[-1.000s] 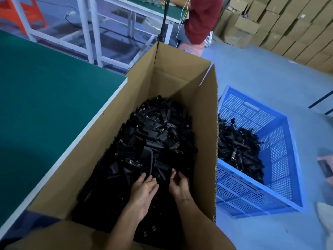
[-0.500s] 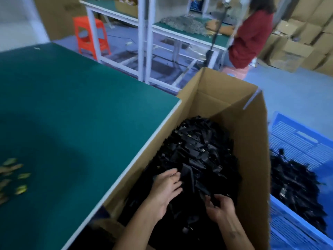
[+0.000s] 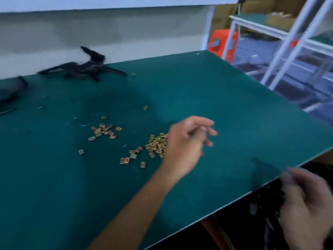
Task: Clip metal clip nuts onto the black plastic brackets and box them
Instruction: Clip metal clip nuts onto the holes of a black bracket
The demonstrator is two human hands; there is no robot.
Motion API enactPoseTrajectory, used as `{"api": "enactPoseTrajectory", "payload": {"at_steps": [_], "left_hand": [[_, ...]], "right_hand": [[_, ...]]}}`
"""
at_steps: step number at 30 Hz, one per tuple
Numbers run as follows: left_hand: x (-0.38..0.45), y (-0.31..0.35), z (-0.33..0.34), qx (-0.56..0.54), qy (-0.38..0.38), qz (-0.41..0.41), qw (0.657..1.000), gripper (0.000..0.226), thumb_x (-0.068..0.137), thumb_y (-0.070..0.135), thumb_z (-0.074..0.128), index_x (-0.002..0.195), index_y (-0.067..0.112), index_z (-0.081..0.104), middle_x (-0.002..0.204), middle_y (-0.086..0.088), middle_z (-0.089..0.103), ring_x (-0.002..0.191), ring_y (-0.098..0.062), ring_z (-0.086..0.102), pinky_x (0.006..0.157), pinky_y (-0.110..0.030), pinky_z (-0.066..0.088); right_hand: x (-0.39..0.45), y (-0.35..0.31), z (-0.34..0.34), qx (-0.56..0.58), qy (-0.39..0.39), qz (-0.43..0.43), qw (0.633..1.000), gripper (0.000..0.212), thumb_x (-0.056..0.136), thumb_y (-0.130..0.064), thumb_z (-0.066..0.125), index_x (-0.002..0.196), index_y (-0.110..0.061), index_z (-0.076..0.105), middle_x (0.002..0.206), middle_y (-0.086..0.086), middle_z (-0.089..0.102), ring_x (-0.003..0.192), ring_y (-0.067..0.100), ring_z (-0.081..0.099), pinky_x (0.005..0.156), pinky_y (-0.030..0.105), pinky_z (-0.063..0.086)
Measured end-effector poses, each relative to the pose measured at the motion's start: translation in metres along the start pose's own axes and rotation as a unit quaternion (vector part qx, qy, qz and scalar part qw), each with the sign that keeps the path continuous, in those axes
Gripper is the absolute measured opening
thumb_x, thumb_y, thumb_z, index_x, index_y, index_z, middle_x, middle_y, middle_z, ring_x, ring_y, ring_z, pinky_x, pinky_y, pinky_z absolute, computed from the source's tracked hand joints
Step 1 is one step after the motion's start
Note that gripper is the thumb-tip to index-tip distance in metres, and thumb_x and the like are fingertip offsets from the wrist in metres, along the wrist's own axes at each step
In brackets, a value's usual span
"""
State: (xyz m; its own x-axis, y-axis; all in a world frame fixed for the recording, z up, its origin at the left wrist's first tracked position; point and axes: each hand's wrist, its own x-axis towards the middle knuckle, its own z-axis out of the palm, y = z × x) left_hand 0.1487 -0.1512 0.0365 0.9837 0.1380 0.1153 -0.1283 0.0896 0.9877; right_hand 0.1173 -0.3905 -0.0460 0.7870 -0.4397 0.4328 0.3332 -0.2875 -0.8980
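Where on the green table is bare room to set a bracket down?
Free: the table's right half beyond the left hand, and the near-left corner. Crowded: clip nuts mid-table, black brackets at the far-left edge.

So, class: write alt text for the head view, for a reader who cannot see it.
A person's left hand hangs with loose fingers above scattered metal clip nuts on a green table. The blurred right hand is beside the table's edge; black brackets lie at the far side.

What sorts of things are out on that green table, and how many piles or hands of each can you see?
Heaps of black brackets: 1, at the far edge
Clusters of metal clip nuts: 3 loose ones, plus strays; single nuts too blurred to count
Hands: 2, left hand over the green table, right hand off its edge
Total: 6
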Motion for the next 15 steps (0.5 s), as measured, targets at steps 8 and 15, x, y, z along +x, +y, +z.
{"api": "enactPoseTrajectory", "payload": {"at_steps": [8, 15], "left_hand": [[0.004, -0.028, -0.137, 0.125, 0.211, 0.062, 0.968, 0.029, 0.098, -0.005, 0.05, 0.091, 0.015, 0.07, 0.073, 0.004, 0.067, 0.053, -0.012, 0.044, 0.045, -0.021, 0.037], [0.01, -0.044, -0.129, 0.107, 0.167, 0.087, 0.976, 0.029, 0.101, 0.0, 0.049, 0.094, 0.019, 0.07, 0.073, 0.006, 0.064, 0.047, -0.006, 0.039, 0.044, -0.018, 0.033]], "right_hand": [[0.013, -0.048, 0.139, -0.224, -0.412, -0.139, 0.872, 0.02, 0.093, -0.014, 0.073, 0.113, -0.014, 0.075, 0.096, -0.007, 0.064, 0.085, 0.01, 0.06, 0.083, 0.029, 0.049], [0.008, -0.054, 0.164, -0.325, -0.373, -0.097, 0.863, 0.005, 0.092, -0.017, 0.072, 0.088, -0.019, 0.072, 0.09, -0.01, 0.059, 0.077, 0.012, 0.057, 0.072, 0.031, 0.048]]}}
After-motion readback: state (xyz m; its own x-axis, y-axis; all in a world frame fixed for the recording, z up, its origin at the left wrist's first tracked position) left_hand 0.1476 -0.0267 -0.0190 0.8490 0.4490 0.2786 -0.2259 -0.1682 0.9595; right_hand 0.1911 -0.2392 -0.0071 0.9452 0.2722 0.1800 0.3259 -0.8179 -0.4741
